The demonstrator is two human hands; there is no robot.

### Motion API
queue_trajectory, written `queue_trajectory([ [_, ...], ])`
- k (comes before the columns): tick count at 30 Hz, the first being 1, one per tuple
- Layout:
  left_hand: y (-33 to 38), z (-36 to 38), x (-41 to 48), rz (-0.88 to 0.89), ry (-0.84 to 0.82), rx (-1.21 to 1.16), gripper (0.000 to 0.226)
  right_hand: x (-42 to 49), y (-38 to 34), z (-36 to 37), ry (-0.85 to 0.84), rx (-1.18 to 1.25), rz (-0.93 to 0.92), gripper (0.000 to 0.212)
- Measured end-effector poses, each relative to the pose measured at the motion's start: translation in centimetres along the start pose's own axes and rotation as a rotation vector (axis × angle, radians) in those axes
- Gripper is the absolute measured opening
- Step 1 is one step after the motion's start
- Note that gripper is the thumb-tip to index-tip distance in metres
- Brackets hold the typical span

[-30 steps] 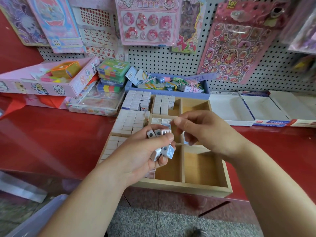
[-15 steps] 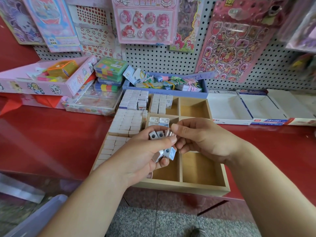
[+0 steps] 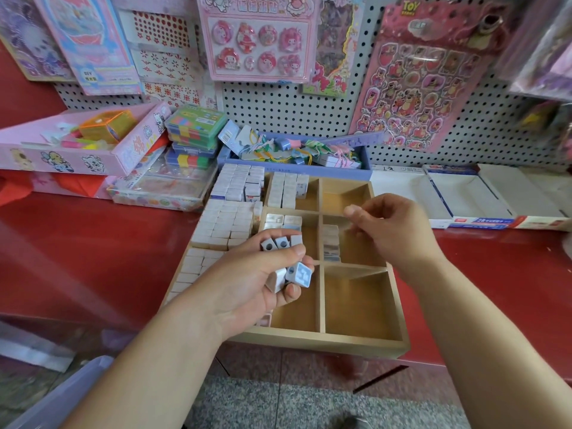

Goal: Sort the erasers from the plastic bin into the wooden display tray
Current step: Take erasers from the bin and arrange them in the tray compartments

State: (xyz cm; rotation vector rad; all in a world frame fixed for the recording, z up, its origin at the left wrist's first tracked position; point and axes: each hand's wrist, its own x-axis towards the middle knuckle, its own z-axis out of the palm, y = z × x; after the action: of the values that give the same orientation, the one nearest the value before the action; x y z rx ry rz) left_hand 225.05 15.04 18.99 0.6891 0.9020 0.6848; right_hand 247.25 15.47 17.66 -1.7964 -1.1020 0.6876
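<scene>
Left hand (image 3: 244,283) over the wooden tray (image 3: 309,343), fingers wrapped round a bunch of erasers (image 3: 298,274); right hand (image 3: 393,233) above its middle-right compartment, fingers loosely curled, empty.

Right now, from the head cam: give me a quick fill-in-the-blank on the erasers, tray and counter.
1. The bunch of erasers is gripped in the person's ___ hand.
2. The wooden tray sits on a ___ counter.
3. The tray's near right compartment is ___.

Missing words: left; red; empty.
</scene>
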Motion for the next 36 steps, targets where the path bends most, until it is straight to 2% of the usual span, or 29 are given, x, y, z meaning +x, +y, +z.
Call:
queue_trajectory([
  [2, 0.0, -0.1, 0.0, 0.0, 0.002, 0.005, 0.05, 0.0, 0.4, 0.2, 0.02, -0.248, -0.097, 0.027],
  [5, 0.1, -0.2, 0.0, 0.001, 0.013, 0.011, 0.049, -0.2, 0.4, 0.9, -0.07, -0.436, -0.221, 0.021],
  [8, 0.1, -0.3, 0.0, 0.005, 0.019, 0.027, 0.041, 0.6, 0.8, 1.1, -0.104, -0.635, -0.27, 0.011],
  [12, 0.1, -0.6, 0.0, 0.005, 0.025, 0.026, 0.033, 1.1, 1.4, 1.3, -0.014, -0.836, -0.401, 0.008],
  [18, 0.2, -0.5, 0.0, 0.009, 0.015, 0.016, 0.032, 1.5, 1.9, 1.4, 0.047, -1.019, -0.336, 0.017],
  [24, 0.1, -0.5, 0.1, 0.01, 0.02, 0.02, 0.033, 1.5, 1.7, 1.5, 0.006, -0.992, -0.323, 0.013],
  [25, 0.1, -0.4, 0.1, 0.011, 0.025, 0.019, 0.031, 1.4, 1.3, 1.3, -0.001, -0.934, -0.317, 0.011],
  [27, 0.1, -0.4, 0.2, 0.015, 0.037, 0.011, 0.029, 0.7, 0.0, 0.7, -0.032, -0.669, -0.32, 0.007],
  [28, 0.1, -0.4, 0.3, 0.02, 0.046, 0.006, 0.029, 0.0, -1.1, 0.4, -0.09, -0.489, -0.328, 0.008],
  [30, 0.1, -0.3, 0.4, 0.038, 0.056, -0.011, 0.026, -1.8, -3.4, 0.0, -0.363, -0.169, -0.329, 0.008],
  [32, 0.0, -0.1, 0.5, 0.053, 0.044, -0.035, 0.023, -3.2, -4.6, -0.1, -0.611, -0.039, -0.311, 0.013],
  [34, 0.0, 0.2, 0.4, 0.052, 0.033, -0.057, 0.024, -3.7, -4.5, 0.2, -0.644, -0.085, -0.317, 0.022],
  [36, -0.2, 0.4, 0.3, 0.046, 0.03, -0.069, 0.026, -3.6, -4.1, 0.4, -0.629, -0.137, -0.301, 0.022],
])
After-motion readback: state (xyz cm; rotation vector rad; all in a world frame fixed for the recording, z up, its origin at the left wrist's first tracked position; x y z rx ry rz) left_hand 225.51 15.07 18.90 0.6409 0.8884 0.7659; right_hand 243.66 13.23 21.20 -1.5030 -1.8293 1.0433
